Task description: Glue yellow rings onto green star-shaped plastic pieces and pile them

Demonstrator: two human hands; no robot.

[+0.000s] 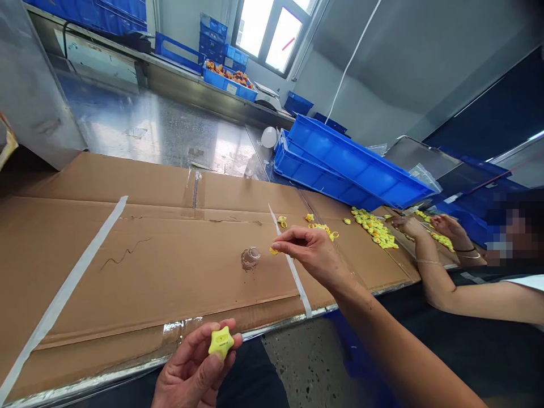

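Cardboard (187, 255) under R hand (317, 252), blue bins (212, 41) nr window (272, 33).

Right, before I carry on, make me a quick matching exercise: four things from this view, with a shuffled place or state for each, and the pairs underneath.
Things
1. yellow star
2. small clear cup
3. right hand
4. two large crates

Places and states
A. pinching a small yellow piece
B. blue, one resting on the other
C. held in the fingers of the left hand
D. on the cardboard, between two white tape strips

Pairs: 1-C, 2-D, 3-A, 4-B
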